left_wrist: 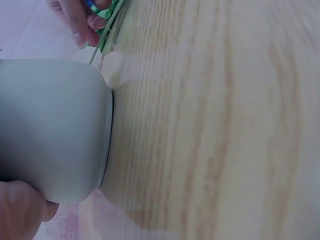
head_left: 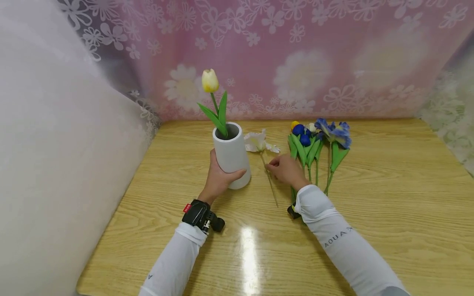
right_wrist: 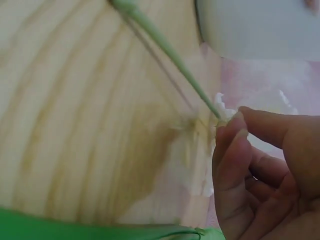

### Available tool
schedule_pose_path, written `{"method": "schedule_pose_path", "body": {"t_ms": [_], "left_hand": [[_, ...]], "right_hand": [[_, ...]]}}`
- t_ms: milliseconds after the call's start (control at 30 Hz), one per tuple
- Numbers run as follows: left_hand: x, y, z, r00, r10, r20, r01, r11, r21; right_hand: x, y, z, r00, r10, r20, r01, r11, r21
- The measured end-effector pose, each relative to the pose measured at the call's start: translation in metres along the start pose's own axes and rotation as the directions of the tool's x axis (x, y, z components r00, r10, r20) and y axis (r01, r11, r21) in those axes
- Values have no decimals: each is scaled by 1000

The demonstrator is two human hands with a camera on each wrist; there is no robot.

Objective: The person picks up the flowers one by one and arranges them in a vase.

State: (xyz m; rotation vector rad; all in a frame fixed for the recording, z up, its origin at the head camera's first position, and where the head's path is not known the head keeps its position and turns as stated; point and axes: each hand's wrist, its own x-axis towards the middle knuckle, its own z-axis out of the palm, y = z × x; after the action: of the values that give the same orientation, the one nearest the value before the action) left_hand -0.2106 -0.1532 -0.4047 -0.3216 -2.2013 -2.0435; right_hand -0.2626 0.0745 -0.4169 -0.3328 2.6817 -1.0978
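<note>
A white cylindrical vase [head_left: 232,158] stands on the table, and my left hand [head_left: 221,177] grips its lower part. One white and yellow tulip [head_left: 210,81] with green leaves rises from the vase's mouth. Just right of the vase, my right hand [head_left: 286,169] pinches the thin green stem of a white flower [head_left: 256,142]. In the right wrist view, thumb and fingertips [right_wrist: 240,131] meet on that stem [right_wrist: 175,60], which runs slightly above the tabletop. The left wrist view shows the vase's base [left_wrist: 75,130] close up, with the left thumb [left_wrist: 22,207] along its side.
Right of my right hand lies a bunch of artificial flowers: blue tulips [head_left: 304,135], a yellow bloom [head_left: 294,124] and a blue iris [head_left: 337,132]. A pink floral curtain [head_left: 244,65] hangs behind the wooden table [head_left: 400,197]. White fabric [head_left: 66,135] borders the left side.
</note>
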Motion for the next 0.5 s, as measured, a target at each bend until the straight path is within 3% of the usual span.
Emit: {"method": "schedule_pose_path", "body": {"t_ms": [167, 500], "left_hand": [[0, 0, -1, 1000, -1, 1, 1, 1000, -4], [0, -1, -1, 1000, 21, 11, -21, 1000, -7]], "right_hand": [[2, 2, 5, 999, 8, 47, -9, 1000, 13], [2, 6, 6, 998, 6, 55, -8, 999, 39]]}}
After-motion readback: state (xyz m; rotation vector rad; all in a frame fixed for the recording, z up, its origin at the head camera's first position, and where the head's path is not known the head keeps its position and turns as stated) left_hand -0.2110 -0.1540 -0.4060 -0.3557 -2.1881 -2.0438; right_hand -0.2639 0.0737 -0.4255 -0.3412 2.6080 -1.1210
